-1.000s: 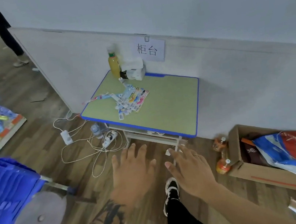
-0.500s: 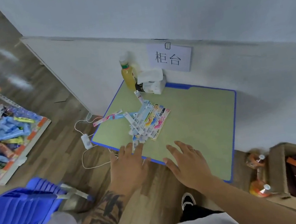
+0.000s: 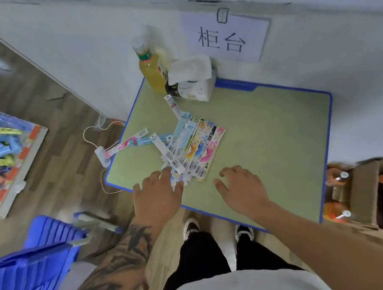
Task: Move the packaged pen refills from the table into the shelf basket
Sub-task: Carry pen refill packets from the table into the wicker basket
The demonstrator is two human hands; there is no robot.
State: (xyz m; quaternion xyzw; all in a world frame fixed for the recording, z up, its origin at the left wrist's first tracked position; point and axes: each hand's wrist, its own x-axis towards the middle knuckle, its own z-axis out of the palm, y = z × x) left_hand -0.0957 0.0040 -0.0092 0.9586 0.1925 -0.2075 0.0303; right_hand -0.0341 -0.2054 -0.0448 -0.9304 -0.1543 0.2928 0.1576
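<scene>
A loose pile of packaged pen refills [image 3: 187,145], long thin colourful packs, lies on the left half of a small green table with a blue rim [image 3: 329,124]. One pack lies apart towards the bottle, two more stick out to the left. My left hand [image 3: 158,195] hovers at the table's near edge, its fingertips touching the near end of the pile. To the right of the pile my right hand [image 3: 240,187] is over the bare tabletop, fingers loosely bent and holding nothing. The shelf basket [image 3: 1,158] with similar packs is at the far left.
A bottle of yellow drink [image 3: 151,72] and a tissue pack [image 3: 192,80] stand at the table's back edge under a paper sign [image 3: 226,36]. A blue plastic chair [image 3: 26,276] is at my left. A cardboard box [image 3: 364,193] and small bottles sit at the right. Cables lie on the floor.
I have stepped up to the table. Both hands moved forward from over the floor to over the tabletop, and the left one now reaches the near end of the pile.
</scene>
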